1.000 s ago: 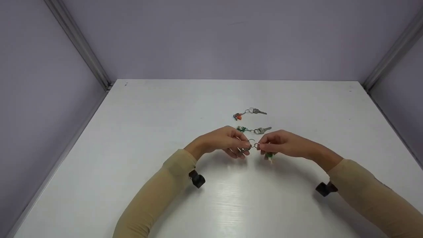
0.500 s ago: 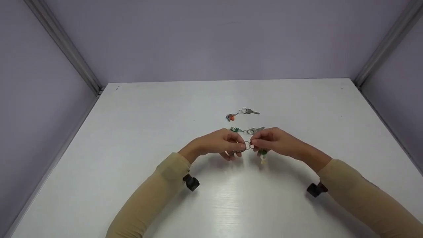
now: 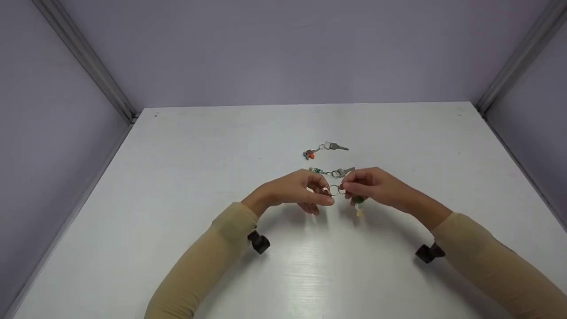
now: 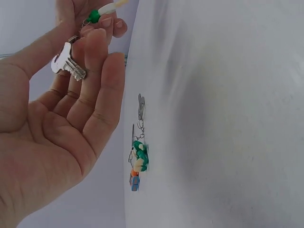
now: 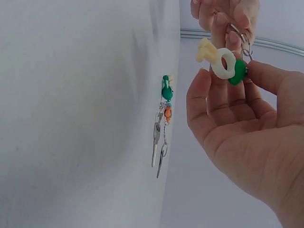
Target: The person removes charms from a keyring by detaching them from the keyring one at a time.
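Left hand (image 3: 294, 191) pinches a toothed metal key (image 4: 67, 64); right hand (image 3: 372, 186) pinches a thin wire ring (image 3: 335, 190), glossy green-and-cream charm (image 5: 222, 61) dangling. Smooth white table (image 3: 177, 186).

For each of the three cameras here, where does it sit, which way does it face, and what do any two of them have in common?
Head: worn high, looking forward and down at the white table; both sleeved arms, left hand and right hand show.
Left wrist: faces along the left palm, which holds a silver key.
Right wrist: faces along the right palm, with a green-and-cream charm.
Shared: all three show the two keychains lying on the table.
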